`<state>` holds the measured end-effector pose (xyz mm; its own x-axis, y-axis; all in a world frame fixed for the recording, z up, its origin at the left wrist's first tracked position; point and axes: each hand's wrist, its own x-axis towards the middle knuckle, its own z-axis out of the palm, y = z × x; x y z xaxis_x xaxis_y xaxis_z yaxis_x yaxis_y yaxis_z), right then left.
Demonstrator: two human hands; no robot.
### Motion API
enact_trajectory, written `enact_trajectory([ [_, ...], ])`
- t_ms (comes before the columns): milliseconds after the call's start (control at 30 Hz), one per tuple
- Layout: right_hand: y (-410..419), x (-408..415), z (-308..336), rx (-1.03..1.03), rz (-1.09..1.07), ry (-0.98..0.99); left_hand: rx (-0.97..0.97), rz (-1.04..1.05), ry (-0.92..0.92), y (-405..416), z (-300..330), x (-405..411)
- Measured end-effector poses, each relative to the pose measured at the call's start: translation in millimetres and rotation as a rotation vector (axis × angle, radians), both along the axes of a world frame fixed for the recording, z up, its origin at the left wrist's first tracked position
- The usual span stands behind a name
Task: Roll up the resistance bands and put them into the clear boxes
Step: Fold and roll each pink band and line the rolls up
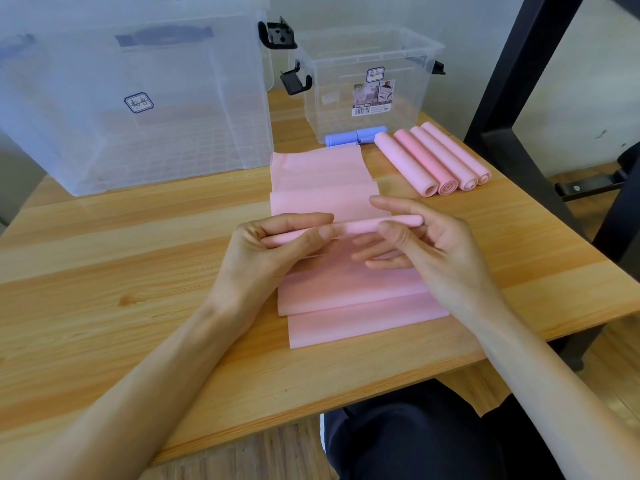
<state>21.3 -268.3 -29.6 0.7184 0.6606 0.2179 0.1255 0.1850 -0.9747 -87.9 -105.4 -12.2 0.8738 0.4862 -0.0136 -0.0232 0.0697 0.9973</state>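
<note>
Pink resistance band (346, 296) lies flat on my wooden table (104, 271), its middle rolled into a thin tube that my left hand (273, 251) pinches and my right hand (426, 240) grips with curled fingers, near four rolled pink bands (433, 161) beside the small clear box (367, 81).

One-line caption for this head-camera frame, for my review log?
Both hands, left hand and right hand, roll a pink resistance band on the wooden table; four pink rolls wait by the small clear box.
</note>
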Motion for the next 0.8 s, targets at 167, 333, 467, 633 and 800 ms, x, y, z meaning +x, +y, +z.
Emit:
enact_trajectory([
  [167,-2.3,-0.9,-0.7,-0.027,0.014,0.0,-0.017,-0.007,-0.022,3.6,0.5,-0.8],
  [333,-3.5,-1.9,5.9,0.023,0.018,0.007,0.016,-0.033,-0.002,0.5,2.0,-2.7],
  [467,-4.2,-2.2,8.3,0.043,-0.003,0.043,0.05,-0.053,0.008,-0.6,1.3,-2.0],
  [633,-7.4,-2.1,8.3,0.013,-0.022,0.024,0.053,-0.048,-0.012,1.3,1.2,-0.6],
  [800,-6.0,-2.0,8.4,0.002,-0.028,0.022,0.126,-0.034,-0.018,1.9,-0.2,-1.6],
])
